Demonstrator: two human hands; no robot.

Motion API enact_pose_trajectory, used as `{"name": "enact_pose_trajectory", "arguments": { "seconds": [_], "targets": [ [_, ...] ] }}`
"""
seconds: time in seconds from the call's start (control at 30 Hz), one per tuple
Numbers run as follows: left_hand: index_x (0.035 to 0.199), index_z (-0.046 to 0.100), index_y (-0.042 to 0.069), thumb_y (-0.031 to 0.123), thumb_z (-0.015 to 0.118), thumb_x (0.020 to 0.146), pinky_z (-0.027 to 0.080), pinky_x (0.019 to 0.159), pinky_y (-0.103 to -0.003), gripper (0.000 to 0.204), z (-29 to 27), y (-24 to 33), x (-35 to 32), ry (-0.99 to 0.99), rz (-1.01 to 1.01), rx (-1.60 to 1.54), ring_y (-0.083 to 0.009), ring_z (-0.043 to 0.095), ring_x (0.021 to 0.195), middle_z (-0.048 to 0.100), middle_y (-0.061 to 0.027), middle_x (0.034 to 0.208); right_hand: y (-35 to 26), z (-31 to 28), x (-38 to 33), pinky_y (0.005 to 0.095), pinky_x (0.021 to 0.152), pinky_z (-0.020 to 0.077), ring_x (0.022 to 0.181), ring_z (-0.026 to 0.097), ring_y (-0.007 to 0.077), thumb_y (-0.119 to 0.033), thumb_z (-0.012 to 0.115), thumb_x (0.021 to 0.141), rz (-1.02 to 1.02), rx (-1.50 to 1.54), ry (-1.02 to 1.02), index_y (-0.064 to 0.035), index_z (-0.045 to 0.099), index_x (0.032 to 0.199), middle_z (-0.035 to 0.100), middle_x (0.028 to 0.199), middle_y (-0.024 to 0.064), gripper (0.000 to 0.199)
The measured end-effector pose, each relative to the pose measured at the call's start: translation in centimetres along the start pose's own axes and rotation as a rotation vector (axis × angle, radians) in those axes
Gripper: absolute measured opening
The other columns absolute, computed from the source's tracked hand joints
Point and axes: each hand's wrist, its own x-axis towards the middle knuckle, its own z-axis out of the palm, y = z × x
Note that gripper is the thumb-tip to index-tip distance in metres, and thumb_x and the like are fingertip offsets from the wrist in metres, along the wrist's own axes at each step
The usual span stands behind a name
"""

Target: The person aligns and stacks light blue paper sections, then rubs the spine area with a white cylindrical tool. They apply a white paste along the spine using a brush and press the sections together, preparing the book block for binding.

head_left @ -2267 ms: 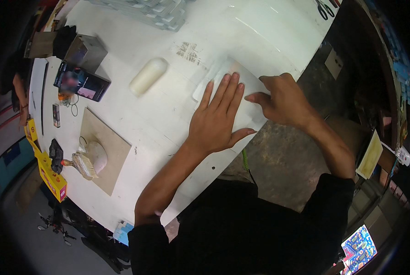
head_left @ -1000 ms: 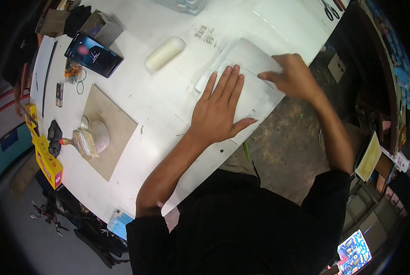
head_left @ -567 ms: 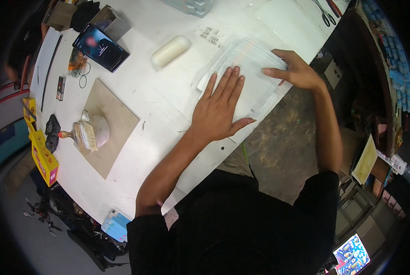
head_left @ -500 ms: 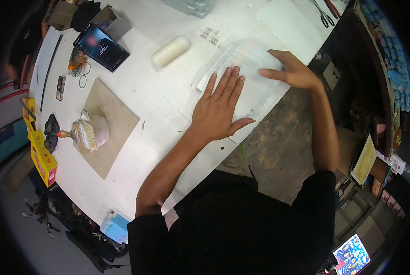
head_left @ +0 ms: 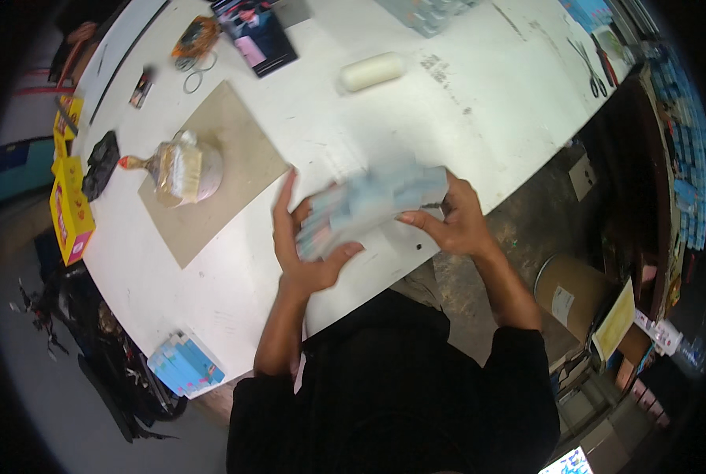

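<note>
A stack of pale blue and white sheets, perhaps flat cartons (head_left: 373, 197), is raised above the white table (head_left: 495, 118) and smeared by motion. On its left end is my left hand (head_left: 309, 257), thumb near the lower edge and fingers along the far side. My right hand (head_left: 460, 221) grips the other end, its thumb on the near edge. A white cylindrical roll (head_left: 373, 73) lies beyond the stack. To the left, a wide brush (head_left: 181, 170) rests across a whitish tub (head_left: 209, 175) on a grey-brown board (head_left: 238, 126).
A phone (head_left: 254, 39), rubber bands (head_left: 193, 79) and yellow boxes (head_left: 70, 209) lie along the left side. Blue cartons (head_left: 185, 365) sit at the near left corner, with more stacks (head_left: 428, 12) at the back. Scissors (head_left: 594, 75) lie far right. A brown drum (head_left: 570, 288) stands below the table.
The stack lay flat on the table under my left palm; now both hands hold it up, nearer my body. Its blue side now shows. The view has shifted, moving the table things in the picture.
</note>
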Motion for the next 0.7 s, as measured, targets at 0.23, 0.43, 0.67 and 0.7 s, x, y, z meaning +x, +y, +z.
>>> {"name": "enact_pose_trajectory", "arguments": {
  "seconds": [0.23,0.43,0.67,0.7],
  "targets": [
    [0.141,0.053,-0.007,0.022,0.087,0.082,0.053,0.101,-0.043,0.074,-1.4,-0.7,-3.1,-0.010,0.133,0.082,-0.0326,0.068,0.114,0.069,-0.0250,0.125,2.5,4.8,0.0,0.0419,0.111,0.0483,0.128,0.063,0.0267,0.002,0.079,0.072,-0.155,0.153,-0.046,-0.0038,0.064,0.132,0.066,0.134,0.0172,0.062],
    [0.128,0.059,-0.005,0.021,0.090,0.078,0.053,0.089,-0.038,0.065,-0.8,-1.5,-1.4,0.178,0.179,0.189,-0.0288,0.065,0.100,0.066,-0.0190,0.108,3.3,6.4,1.1,0.0377,0.106,0.0516,0.123,0.064,0.0248,0.010,0.061,0.077,-0.239,0.214,-0.015,0.0002,0.055,0.132,0.065,0.133,0.0192,0.057],
    [0.116,0.061,0.000,0.011,0.091,0.072,0.053,0.080,-0.036,0.054,-1.5,-0.2,-1.7,0.236,0.175,0.119,-0.0274,0.064,0.094,0.067,-0.0163,0.107,1.9,10.2,1.0,0.0366,0.101,0.0535,0.115,0.066,0.0224,0.005,0.068,0.081,-0.191,0.477,0.060,0.0031,0.054,0.128,0.067,0.129,0.0208,0.049],
    [0.118,0.061,0.000,0.012,0.091,0.073,0.053,0.081,-0.036,0.056,-1.4,0.0,-2.0,0.254,0.140,0.070,-0.0274,0.064,0.095,0.067,-0.0166,0.108,2.1,10.5,1.0,0.0383,0.103,0.0520,0.118,0.065,0.0236,0.000,0.072,0.083,-0.176,0.491,0.063,0.0035,0.053,0.131,0.066,0.131,0.0220,0.052]
  ]
}}
